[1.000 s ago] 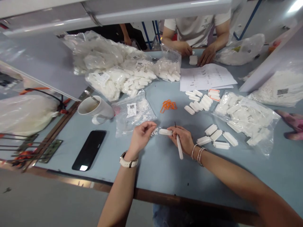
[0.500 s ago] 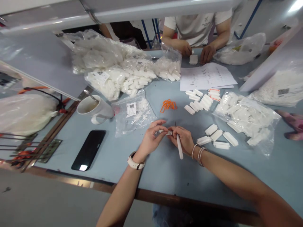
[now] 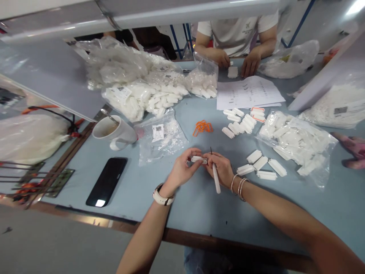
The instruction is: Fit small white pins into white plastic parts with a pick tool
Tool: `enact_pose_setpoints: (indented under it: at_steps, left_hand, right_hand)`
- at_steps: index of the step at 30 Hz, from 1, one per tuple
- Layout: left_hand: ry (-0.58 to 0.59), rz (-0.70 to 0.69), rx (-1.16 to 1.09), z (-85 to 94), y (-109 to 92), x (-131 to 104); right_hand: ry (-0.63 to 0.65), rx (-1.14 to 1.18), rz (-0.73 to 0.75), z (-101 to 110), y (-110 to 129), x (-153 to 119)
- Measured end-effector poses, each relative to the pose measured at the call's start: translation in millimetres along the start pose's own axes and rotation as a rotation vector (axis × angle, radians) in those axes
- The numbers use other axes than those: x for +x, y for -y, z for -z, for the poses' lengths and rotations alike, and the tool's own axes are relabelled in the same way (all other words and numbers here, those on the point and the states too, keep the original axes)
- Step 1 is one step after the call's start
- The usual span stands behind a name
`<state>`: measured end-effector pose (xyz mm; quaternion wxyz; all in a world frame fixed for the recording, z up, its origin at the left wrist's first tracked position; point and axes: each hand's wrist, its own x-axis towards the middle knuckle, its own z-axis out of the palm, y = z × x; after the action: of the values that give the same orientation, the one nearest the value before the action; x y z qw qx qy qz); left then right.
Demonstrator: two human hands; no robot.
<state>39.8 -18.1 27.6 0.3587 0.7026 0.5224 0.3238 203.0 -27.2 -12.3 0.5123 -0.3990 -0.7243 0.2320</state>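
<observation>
Between the fingers of my left hand point(image 3: 184, 167) is a small white plastic part point(image 3: 199, 160), held level over the table. My right hand point(image 3: 221, 169) is closed around a thin tool with a white handle point(image 3: 216, 179) and a dark narrow tip; its fingertips meet the right end of the part. Beyond my hands lies a small pile of orange rectangular frames point(image 3: 202, 127). White plastic parts point(image 3: 260, 163) rest to the right of my right hand, and another group point(image 3: 241, 122) lies farther back, two of them with orange edging.
A black phone point(image 3: 107, 182) and a white mug point(image 3: 114, 131) with a spoon stand left. Clear bags of white parts point(image 3: 142, 95) fill the back; another bag point(image 3: 298, 140) lies right. Printed sheets point(image 3: 248, 93) lie before a co-worker's hands point(image 3: 251, 64) across the table.
My left index finger has bent down onto the white part, which now shows more of its length. My right hand keeps hold of the tool and has hardly moved.
</observation>
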Motion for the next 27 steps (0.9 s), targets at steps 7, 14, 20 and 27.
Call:
enact_pose_setpoints:
  at_steps: [7, 14, 20, 27]
  left_hand:
    - [0.010, 0.044, -0.162, -2.3, 0, -2]
    - [-0.021, 0.056, -0.156, -0.5, -1, -1]
    - [-0.344, 0.111, 0.074, 22.0, 21, 7]
    - [-0.266, 0.005, 0.565, 21.4, 41, 10]
  right_hand:
    - [-0.027, -0.046, 0.113, -3, -2, -1]
    - [-0.015, 0.017, 0.040, 2, 2, 1]
    - [0.016, 0.005, -0.024, 4, 5, 1]
    - [0.037, 0.019, -0.071, 3, 3, 0]
